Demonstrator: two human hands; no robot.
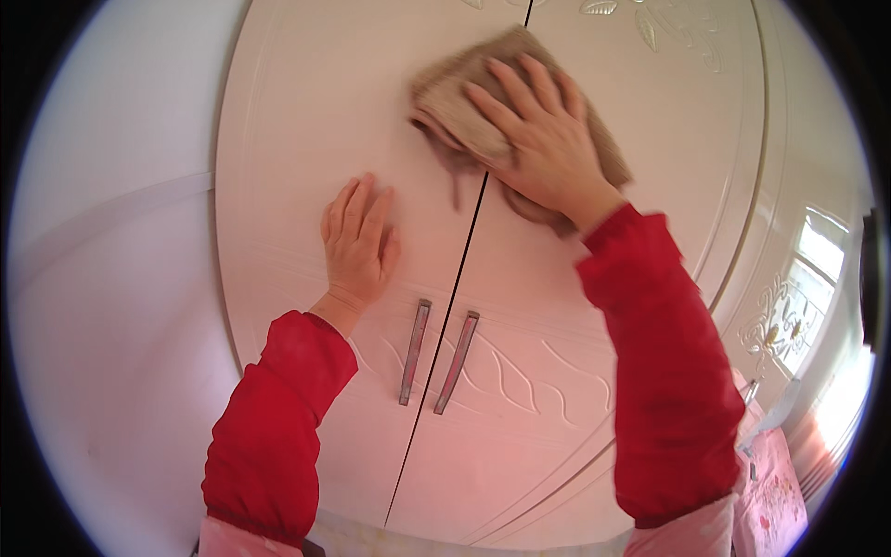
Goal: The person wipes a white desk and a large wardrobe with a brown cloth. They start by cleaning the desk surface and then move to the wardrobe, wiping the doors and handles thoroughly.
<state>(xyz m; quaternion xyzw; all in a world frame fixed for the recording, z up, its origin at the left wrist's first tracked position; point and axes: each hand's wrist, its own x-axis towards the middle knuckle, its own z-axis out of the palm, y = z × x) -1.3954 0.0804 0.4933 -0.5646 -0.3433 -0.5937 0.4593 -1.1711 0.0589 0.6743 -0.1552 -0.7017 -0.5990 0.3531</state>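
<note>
My right hand (539, 132) lies spread over a folded brown cloth (459, 104), pressing it against the upper part of a white cabinet's doors, across the dark gap between them. Part of the cloth hangs loose below the palm, and its edges are blurred. Lower and to the left, my left hand (358, 237) rests on the left door (299, 153) with nothing in it, fingers pointing up and slightly apart. Below the hands, two metal bar handles stand side by side, the left handle (415, 352) and the right handle (456, 363). Red sleeve covers are on both forearms.
A pale wall (118, 278) borders the cabinet on the left. Raised leaf patterns mark the doors. On the right, a glossy panel (779, 278) shows a bright window reflection, and a pink floral fabric (769, 487) sits at the lower right.
</note>
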